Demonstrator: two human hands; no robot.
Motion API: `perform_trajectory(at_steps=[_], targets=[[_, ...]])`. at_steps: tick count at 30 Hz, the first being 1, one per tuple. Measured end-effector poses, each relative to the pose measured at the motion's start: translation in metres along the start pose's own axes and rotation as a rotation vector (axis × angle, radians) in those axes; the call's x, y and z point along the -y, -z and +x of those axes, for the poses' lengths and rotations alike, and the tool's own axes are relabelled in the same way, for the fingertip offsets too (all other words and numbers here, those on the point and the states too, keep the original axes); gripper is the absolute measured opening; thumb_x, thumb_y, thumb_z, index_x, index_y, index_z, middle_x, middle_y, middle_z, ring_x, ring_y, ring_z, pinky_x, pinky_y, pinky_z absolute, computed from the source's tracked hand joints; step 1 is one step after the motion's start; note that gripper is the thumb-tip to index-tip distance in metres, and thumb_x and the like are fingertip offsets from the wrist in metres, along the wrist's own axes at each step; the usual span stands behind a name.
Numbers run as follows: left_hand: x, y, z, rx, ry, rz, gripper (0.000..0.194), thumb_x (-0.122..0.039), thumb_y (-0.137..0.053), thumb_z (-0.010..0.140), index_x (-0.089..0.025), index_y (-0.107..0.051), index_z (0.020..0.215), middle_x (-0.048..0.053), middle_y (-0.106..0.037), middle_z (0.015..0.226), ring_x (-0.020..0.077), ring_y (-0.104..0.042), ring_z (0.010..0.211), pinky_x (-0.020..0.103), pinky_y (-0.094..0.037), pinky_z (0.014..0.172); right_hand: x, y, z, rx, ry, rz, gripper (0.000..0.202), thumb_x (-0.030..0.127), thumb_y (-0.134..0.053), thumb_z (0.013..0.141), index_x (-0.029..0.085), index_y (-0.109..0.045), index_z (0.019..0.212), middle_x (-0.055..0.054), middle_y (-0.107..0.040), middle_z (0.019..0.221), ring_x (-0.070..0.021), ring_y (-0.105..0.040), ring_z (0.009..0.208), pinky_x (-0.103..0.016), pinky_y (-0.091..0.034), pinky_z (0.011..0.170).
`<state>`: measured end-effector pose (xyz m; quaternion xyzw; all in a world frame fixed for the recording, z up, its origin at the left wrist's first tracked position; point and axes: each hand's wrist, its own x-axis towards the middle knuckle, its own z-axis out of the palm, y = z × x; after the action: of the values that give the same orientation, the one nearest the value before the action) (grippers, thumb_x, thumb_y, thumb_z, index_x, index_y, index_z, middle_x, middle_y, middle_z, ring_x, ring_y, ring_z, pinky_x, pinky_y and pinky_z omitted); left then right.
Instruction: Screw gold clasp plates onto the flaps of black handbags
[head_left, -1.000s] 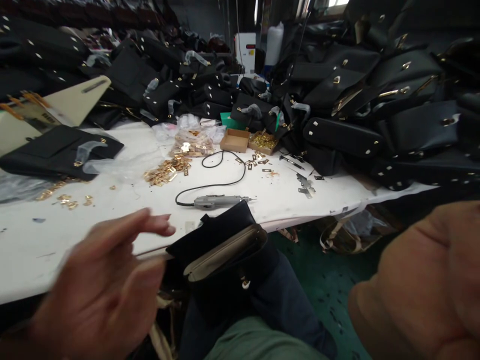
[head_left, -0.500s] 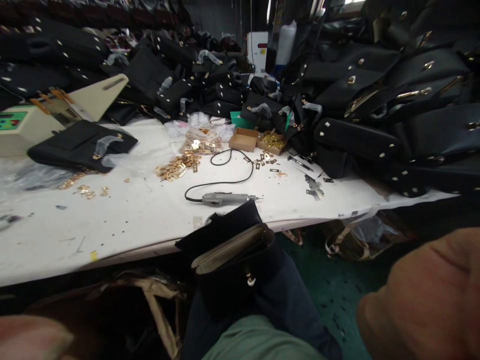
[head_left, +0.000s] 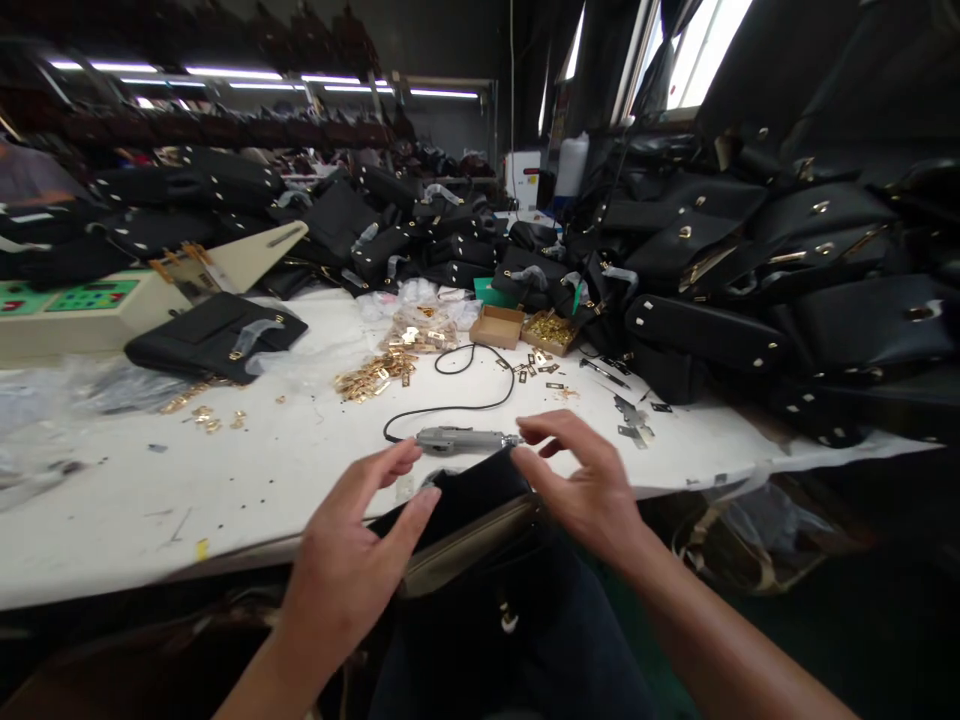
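A black bag (head_left: 480, 580) with a beige-lined opening rests on my lap against the table's front edge, its flap raised. My left hand (head_left: 356, 550) is beside the bag's left side, thumb and fingers apart, holding nothing. On the other side, my right hand (head_left: 581, 475) hovers by the flap's right corner, its fingers curved and apart. Just beyond the flap a grey electric screwdriver (head_left: 461, 440) lies on the white table (head_left: 300, 500), its black cable looping behind it. Whether any fingertip touches the flap is hard to tell.
Gold metal plates (head_left: 375, 375) lie in a heap behind the screwdriver. Two small cardboard boxes (head_left: 497, 327) stand further back, one with brass pieces. A black bag (head_left: 217, 335) lies at left by a beige machine (head_left: 97, 320). Piled black bags (head_left: 697, 335) line the back and right.
Both hands have come in from the lower corners to either side of the bag's flap. The view has tilted up, showing more of the room.
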<state>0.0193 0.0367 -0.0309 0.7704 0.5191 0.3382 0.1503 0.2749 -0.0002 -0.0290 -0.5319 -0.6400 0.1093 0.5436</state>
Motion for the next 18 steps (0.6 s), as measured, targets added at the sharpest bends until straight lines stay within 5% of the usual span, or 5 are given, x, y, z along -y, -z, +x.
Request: perform_trajectory(at_steps=[3, 7, 12, 15, 18], targets=[[0.026, -0.036, -0.002, 0.167, 0.025, 0.049, 0.043, -0.05, -0.055, 0.093, -0.024, -0.063, 0.126, 0.007, -0.072, 0.12, 0.025, -0.066, 0.111, 0.041, -0.052, 0.099, -0.049, -0.039, -0.005, 0.279, -0.048, -0.109, 0.036, 0.029, -0.075, 0.083, 0.025, -0.069, 0.118, -0.007, -0.07, 0.117, -0.0244, -0.063, 0.111, -0.041, -0.051, 0.1], [0.05, -0.069, -0.003, 0.222, 0.033, 0.159, 0.04, -0.048, -0.043, 0.099, -0.021, -0.067, 0.116, 0.01, -0.072, 0.116, 0.0273, -0.065, 0.11, 0.042, -0.047, 0.098, -0.086, -0.068, -0.015, 0.269, -0.203, -0.127, 0.049, 0.03, -0.072, 0.084, 0.023, -0.062, 0.131, -0.01, -0.063, 0.129, -0.0236, -0.06, 0.118, -0.039, -0.049, 0.102], [0.05, -0.075, 0.007, 0.35, 0.141, 0.096, 0.045, -0.049, -0.033, 0.101, -0.022, -0.061, 0.079, 0.003, -0.068, 0.078, 0.0222, -0.063, 0.078, 0.032, -0.042, 0.073, -0.076, -0.058, -0.01, 0.436, -0.402, -0.043, 0.022, 0.035, -0.058, 0.093, 0.023, -0.074, 0.103, -0.002, -0.075, 0.101, -0.0204, -0.069, 0.096, -0.033, -0.051, 0.09], [0.053, -0.077, 0.009, 0.473, 0.166, -0.106, 0.048, -0.053, -0.035, 0.099, -0.021, -0.05, 0.067, -0.001, -0.058, 0.066, 0.0185, -0.055, 0.068, 0.029, -0.037, 0.065, -0.064, -0.047, -0.005, 0.607, -0.326, -0.09, 0.026, 0.032, -0.053, 0.095, 0.024, -0.077, 0.088, 0.0, -0.076, 0.09, -0.0189, -0.069, 0.089, -0.029, -0.05, 0.083], [0.055, -0.08, 0.007, 0.555, 0.183, -0.216, 0.048, -0.054, -0.039, 0.097, -0.02, -0.05, 0.065, -0.003, -0.054, 0.063, 0.0172, -0.051, 0.066, 0.028, -0.035, 0.062, -0.053, -0.048, 0.0, 0.531, -0.156, -0.246, 0.016, 0.032, -0.064, 0.09, 0.026, -0.077, 0.099, -0.003, -0.075, 0.105, -0.0207, -0.067, 0.1, -0.031, -0.048, 0.09]])
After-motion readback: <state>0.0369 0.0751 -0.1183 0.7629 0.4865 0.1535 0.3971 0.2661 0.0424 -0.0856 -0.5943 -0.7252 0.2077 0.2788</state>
